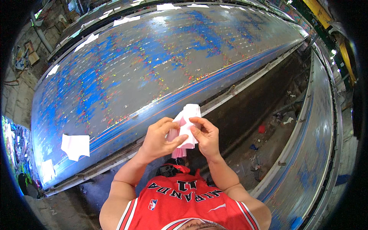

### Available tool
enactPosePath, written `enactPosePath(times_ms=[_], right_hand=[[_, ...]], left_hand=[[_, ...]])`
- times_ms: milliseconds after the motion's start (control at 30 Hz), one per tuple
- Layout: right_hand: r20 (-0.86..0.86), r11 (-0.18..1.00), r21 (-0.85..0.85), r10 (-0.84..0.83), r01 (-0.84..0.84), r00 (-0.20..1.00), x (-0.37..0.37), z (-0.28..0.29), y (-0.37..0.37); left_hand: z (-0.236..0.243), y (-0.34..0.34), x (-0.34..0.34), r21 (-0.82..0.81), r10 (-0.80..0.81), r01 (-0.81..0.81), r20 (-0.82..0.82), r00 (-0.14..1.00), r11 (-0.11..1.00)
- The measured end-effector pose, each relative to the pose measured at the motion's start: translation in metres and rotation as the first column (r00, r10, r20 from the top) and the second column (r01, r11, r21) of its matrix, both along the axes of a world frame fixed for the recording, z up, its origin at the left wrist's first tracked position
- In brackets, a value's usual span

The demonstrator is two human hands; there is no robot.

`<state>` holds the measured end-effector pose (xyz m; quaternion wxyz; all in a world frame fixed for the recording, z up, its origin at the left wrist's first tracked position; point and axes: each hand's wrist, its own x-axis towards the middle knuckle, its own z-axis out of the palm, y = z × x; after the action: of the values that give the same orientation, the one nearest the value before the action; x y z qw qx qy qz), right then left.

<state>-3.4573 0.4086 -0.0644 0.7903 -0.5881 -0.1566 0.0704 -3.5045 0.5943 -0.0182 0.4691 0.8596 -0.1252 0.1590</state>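
Note:
Both my hands are raised in front of me, near the close edge of a long printing table. Between them is a small stack of white-pink fabric pieces. My left hand grips its left side, with the thumb lying across the front. My right hand pinches the right side between thumb and fingers. Below the stack hangs a strip of pink cloth; I cannot tell whether it is joined to the pieces. On the table's near left corner lies a flat white cut fabric piece, out of my reach at this moment.
Blue, red and yellow paint specks cover the tabletop. A smaller white piece lies at its left end, and several more line the far edge. A dark aisle floor with scraps separates it from a second long table on the right.

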Motion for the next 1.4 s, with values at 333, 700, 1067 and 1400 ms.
enactPosePath(times_ms=[333,700,1067,1400], right_hand=[[0.019,0.982,-0.146,0.127,-0.123,0.992,0.086,0.006,0.006],[-0.056,0.986,-0.037,0.162,-0.164,0.985,0.162,-0.001,0.01],[-0.185,0.948,0.301,0.161,-0.1,0.97,0.249,0.008,-0.037],[-0.076,0.895,0.445,0.012,0.023,0.997,0.333,0.018,-0.107]], left_hand=[[-0.017,-0.001,0.09,0.109,0.058,-0.057,-0.002,0.998,0.992],[-0.022,0.008,0.153,-0.081,0.041,-0.046,-0.069,0.997,0.996],[-0.021,0.103,0.109,-0.01,0.523,-0.532,-0.166,0.836,0.847],[-0.029,0.076,0.118,0.555,0.903,-0.775,0.094,0.418,0.302]])
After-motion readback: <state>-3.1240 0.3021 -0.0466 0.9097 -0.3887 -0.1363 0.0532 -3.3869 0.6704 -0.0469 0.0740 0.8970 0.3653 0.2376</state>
